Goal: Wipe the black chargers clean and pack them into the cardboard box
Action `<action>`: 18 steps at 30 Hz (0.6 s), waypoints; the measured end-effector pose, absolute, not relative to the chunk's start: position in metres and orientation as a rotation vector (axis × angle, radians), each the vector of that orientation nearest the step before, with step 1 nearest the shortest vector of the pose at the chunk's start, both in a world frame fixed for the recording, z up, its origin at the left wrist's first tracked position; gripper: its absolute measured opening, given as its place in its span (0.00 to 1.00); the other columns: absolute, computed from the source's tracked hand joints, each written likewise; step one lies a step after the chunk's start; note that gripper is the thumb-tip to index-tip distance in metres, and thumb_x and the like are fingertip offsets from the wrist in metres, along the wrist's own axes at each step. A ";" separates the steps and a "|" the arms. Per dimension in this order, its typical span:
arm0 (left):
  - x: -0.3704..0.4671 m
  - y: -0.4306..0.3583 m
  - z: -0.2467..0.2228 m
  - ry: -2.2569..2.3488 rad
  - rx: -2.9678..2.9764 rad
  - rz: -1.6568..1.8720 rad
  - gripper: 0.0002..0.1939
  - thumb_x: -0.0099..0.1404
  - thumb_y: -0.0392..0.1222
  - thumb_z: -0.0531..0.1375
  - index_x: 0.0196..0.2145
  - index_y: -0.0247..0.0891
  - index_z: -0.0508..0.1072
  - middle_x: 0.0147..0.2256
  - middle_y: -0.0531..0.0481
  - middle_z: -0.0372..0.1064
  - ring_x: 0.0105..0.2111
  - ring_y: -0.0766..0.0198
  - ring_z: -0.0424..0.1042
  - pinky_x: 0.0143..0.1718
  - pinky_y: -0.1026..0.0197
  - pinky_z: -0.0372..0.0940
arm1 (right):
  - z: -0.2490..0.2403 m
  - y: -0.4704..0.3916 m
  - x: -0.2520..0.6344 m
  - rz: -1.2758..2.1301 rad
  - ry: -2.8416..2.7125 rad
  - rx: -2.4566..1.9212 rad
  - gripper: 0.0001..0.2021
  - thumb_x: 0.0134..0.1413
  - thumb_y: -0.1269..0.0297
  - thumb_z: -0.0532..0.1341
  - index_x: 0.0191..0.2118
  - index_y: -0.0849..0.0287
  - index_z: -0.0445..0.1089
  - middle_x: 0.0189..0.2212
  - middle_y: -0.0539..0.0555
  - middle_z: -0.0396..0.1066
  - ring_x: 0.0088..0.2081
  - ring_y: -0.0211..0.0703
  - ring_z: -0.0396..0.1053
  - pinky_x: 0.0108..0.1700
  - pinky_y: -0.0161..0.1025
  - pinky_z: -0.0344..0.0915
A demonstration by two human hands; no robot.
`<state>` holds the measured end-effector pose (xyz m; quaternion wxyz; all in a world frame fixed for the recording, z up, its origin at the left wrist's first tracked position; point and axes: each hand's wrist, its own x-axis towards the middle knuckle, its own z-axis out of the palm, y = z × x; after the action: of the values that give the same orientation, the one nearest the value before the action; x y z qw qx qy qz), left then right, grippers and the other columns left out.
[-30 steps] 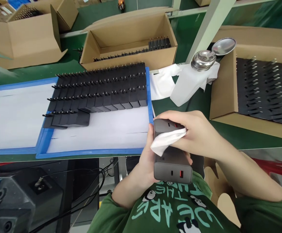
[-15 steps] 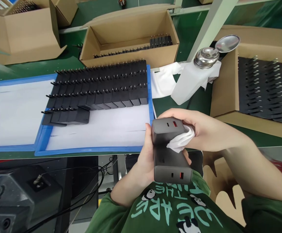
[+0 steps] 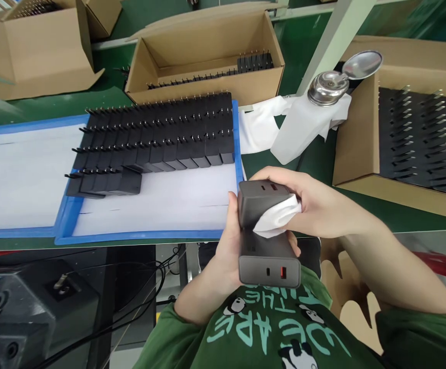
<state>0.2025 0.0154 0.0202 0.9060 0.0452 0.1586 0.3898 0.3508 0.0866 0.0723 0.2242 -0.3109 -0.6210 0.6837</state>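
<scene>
Two dark grey USB chargers are held close together in front of my shirt. The nearer charger (image 3: pixel 269 269) shows one small slot and a red USB port; the farther charger (image 3: pixel 259 190) is tilted. My left hand (image 3: pixel 230 246) is closed around their left side, thumb up along the edge. A folded white cloth (image 3: pixel 277 218) is pinched in my right hand (image 3: pixel 303 200) and pressed against the chargers, while its fingers reach around the farther one. Fingers under the chargers are mostly hidden.
A blue-rimmed tray (image 3: pixel 149 237) bears rows of black plug chargers (image 3: pixel 157 128). Behind it stands a cardboard box (image 3: pixel 207 41) of more chargers. A white pump bottle (image 3: pixel 296 125) with a metal lid stands on cloth. Another box (image 3: pixel 356 138) of plugs is at right.
The white cloth has slid leftward across the chargers with my right hand. Both chargers have shifted slightly left and up, and the farther one has tilted a little.
</scene>
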 end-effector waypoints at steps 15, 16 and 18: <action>0.196 0.019 0.019 0.334 0.391 0.994 0.40 0.51 0.80 0.62 0.35 0.36 0.76 0.30 0.47 0.73 0.24 0.54 0.77 0.24 0.59 0.70 | 0.061 0.082 0.376 1.274 -1.020 -1.060 0.05 0.50 0.65 0.68 0.26 0.58 0.79 0.26 0.51 0.74 0.28 0.36 0.71 0.28 0.29 0.68; 0.196 0.020 0.018 0.353 0.401 1.002 0.40 0.51 0.81 0.62 0.35 0.36 0.76 0.30 0.47 0.73 0.23 0.53 0.77 0.24 0.58 0.69 | 0.059 0.079 0.377 1.281 -0.988 -1.069 0.04 0.49 0.67 0.68 0.25 0.57 0.78 0.23 0.50 0.71 0.24 0.34 0.68 0.23 0.29 0.65; 0.197 0.024 0.015 0.384 0.414 1.022 0.42 0.51 0.83 0.59 0.33 0.35 0.76 0.30 0.46 0.74 0.23 0.53 0.77 0.23 0.58 0.69 | 0.054 0.074 0.375 1.504 -0.990 -1.018 0.06 0.51 0.65 0.68 0.25 0.56 0.77 0.21 0.49 0.69 0.20 0.36 0.64 0.19 0.33 0.62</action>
<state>0.1971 0.0245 0.0148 0.8342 0.1956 0.1813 0.4826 0.3749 0.0736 0.0542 0.5113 -0.4230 -0.4113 0.6249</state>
